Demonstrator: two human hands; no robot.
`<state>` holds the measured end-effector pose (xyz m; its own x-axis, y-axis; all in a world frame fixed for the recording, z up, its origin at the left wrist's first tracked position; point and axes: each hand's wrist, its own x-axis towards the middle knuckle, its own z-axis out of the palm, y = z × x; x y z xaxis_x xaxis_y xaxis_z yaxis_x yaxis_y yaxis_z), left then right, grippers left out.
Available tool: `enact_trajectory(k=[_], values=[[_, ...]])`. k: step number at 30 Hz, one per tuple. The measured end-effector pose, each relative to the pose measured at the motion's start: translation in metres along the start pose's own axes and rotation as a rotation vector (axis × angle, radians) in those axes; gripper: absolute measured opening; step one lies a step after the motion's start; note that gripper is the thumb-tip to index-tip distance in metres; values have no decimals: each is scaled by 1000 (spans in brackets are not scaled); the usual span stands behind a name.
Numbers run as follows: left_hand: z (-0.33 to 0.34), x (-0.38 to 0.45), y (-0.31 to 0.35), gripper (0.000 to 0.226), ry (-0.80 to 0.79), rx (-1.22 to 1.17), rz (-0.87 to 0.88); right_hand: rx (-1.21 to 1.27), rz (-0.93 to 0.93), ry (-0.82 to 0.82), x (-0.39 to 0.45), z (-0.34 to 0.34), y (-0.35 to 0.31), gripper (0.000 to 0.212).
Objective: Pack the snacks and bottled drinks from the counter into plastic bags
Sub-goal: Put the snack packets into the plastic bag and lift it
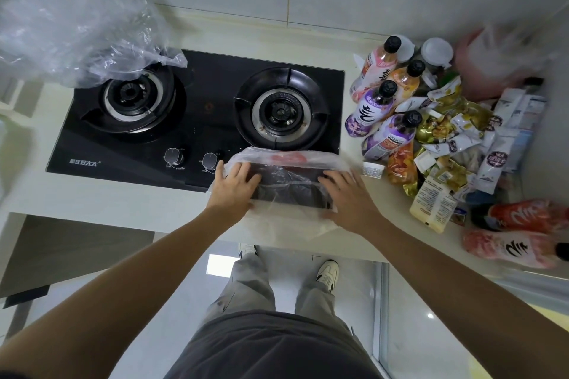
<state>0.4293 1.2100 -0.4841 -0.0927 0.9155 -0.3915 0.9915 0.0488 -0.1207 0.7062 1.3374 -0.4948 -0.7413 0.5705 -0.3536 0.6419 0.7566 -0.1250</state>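
Head view, the only one: both hands are on a clear plastic bag (286,181) lying at the counter's (147,200) front edge, partly over the hob's (197,114) front right corner. Left hand (234,184) sits at the bag's left side, fingers spread and nearly straight, tips into or on the film; right hand (345,194) mirrors it on the right side, fingers extended and flat. Cannot tell whether either thumb pinches a layer, since the film hides it. Judgement: the step is opening the bag mouth, nothing is loaded yet, and the bag looks empty apart from a red print. The goods are all to the right on the counter: 4 upright bottles (385,95) just beside the hob, a snack pile (452,132) of small sachets touching them, and 2 more bottles lying flat (520,234) near the front right edge. A second crumpled bag (77,15) sits at the far left over the left burner, and another blurred bag (495,61) is at the far right behind the pile. Next move probably needs one hand to hold the mouth wide while the other reaches right for a bottle. Put the bottles in first and upright, because thin film may collapse or slide off the edge.
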Motion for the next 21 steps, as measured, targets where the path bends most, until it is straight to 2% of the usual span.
enact_trajectory(k=[4, 12, 16, 21], values=[[4, 3, -2, 100, -19, 31, 27, -41, 28, -69, -1, 6, 1, 117], [12, 3, -4, 137, -59, 92, 102, -91, 12, -161, 2, 9, 10, 143], [11, 3, -4, 139, -56, 142, 116, -99, 9, -182, 0, 9, 10, 146], [3, 8, -5, 127, -22, 144, 120, -104, 27, -125, -1, 12, 12, 143]])
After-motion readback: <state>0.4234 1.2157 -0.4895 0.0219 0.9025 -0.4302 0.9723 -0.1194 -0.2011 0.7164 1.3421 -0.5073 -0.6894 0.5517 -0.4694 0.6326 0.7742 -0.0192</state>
